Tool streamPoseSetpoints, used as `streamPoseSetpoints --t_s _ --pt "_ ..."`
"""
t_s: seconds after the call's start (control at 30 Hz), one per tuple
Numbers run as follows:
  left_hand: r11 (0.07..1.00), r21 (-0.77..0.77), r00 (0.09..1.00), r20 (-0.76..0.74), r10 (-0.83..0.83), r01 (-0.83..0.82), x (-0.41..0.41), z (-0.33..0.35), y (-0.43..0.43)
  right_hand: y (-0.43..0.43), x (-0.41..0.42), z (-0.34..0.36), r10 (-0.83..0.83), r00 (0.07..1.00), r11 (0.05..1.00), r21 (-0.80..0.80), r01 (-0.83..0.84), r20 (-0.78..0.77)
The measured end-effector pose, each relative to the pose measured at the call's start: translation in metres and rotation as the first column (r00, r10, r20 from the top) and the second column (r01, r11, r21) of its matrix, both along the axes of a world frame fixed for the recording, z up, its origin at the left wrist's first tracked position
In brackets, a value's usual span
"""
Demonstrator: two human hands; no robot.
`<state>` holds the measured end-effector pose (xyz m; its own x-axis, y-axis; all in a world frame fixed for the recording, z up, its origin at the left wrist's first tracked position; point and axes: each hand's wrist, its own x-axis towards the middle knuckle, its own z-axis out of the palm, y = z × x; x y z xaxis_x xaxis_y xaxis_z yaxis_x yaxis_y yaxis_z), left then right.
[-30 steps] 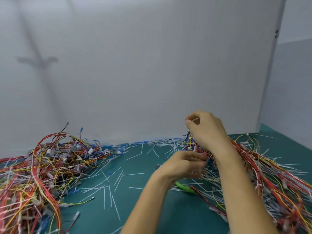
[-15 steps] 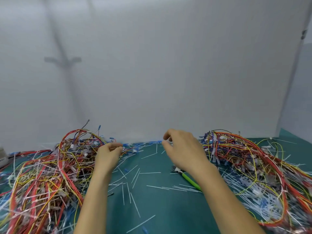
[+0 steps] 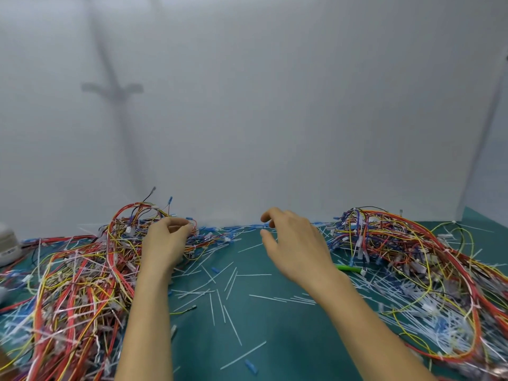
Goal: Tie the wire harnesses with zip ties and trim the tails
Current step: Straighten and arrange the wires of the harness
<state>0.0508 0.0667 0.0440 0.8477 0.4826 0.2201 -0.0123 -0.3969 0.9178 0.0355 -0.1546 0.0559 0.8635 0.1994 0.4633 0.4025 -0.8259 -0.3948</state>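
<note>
A tangled left heap of wire harnesses [image 3: 82, 270], red, yellow and blue, sprawls over a green bench [image 3: 275, 339] as a worker reaches in for the next bundle to tie. The left hand [image 3: 165, 243] lies at the heap's far inner edge, forearm stretched straight along its side and knuckles up. Its fingers [image 3: 178, 222] are curled down into the wires, though it cannot be told whether they have closed on any strand. The right hand [image 3: 297, 248] hovers above the bench, well clear of the heap on its right, with the wrist raised. The thumb and fingers [image 3: 275, 214] are loosely bent and parted, holding nothing. Cut zip-tie tails [image 3: 220, 301] litter the bench from the heap's edge outward. A green-handled tool [image 3: 349, 268], probably the cutters, lies farther right of the heap, half hidden behind the right wrist. Beyond it, farthest from the left heap, sits a second heap of harnesses [image 3: 412, 251] among many more white strips. A white partition [image 3: 275, 105] rises just behind the heap. The step in hand appears to be picking out one harness, and that likely goes best if the left fingers gather a single loop near its connectors and lift it slowly. The right hand could then come across to free snagged neighbours rather than drag the whole tangle. The cutters would stay within easy reach for trimming.
</note>
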Motion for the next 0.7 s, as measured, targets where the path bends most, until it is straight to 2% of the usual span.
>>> streamPoseSetpoints --t_s 0.33,0.5,0.7 --pt "0.998 0.055 1.000 -0.018 -0.015 0.016 -0.001 0.004 -0.005 -0.001 -0.001 0.000 0.006 1.000 1.000 -0.013 -0.007 -0.013" --pt "0.992 0.075 0.994 -0.037 -0.100 0.102 0.002 0.004 -0.021 -0.002 0.000 0.001 0.003 1.000 1.000 -0.004 -0.003 -0.011" --pt "0.959 0.191 0.973 -0.138 -0.186 0.211 0.003 0.005 -0.033 -0.005 0.000 0.001 0.002 1.000 1.000 -0.002 -0.002 -0.005"
